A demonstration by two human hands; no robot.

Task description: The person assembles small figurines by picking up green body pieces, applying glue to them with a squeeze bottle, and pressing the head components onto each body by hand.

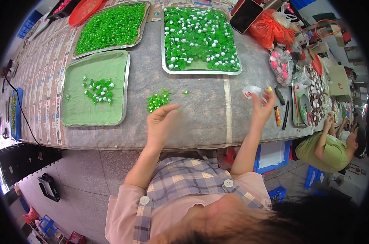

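A: Main risk from here?
B: Scatter, in my judgement. The small pile of green pieces [158, 101] lies loose on the surface [204, 114], just beyond the left hand [159, 122]. A low sweep of the knuckles could spread it; no rim there to stop it. A single green piece [185, 92] lies apart, to the right of the pile, and could be brushed off unnoticed.

A: Second risk?
B: The white bottle [251, 91]. It appears to lie on its side, partly behind the right thumb. A careless turn of the wrist could roll it; if uncapped, it may leak. Cap not legible.

A: Pose?
B: Both forearms reach forward from the near edge, elbows bent, hands well apart. Left: index finger extended rightward, thumb side blurred. A green speck shows at the fingertip; cannot tell whether it is pinched. Right hand [263, 107]: raised, fingers curled upward, thumb clear of them, grip unclosed. Something yellow at one fingertip, nature unclear.

A: Nearest container?
B: Green-lined tray [80, 116], left of the pile, with a loose cluster of green-and-white pieces [100, 90].
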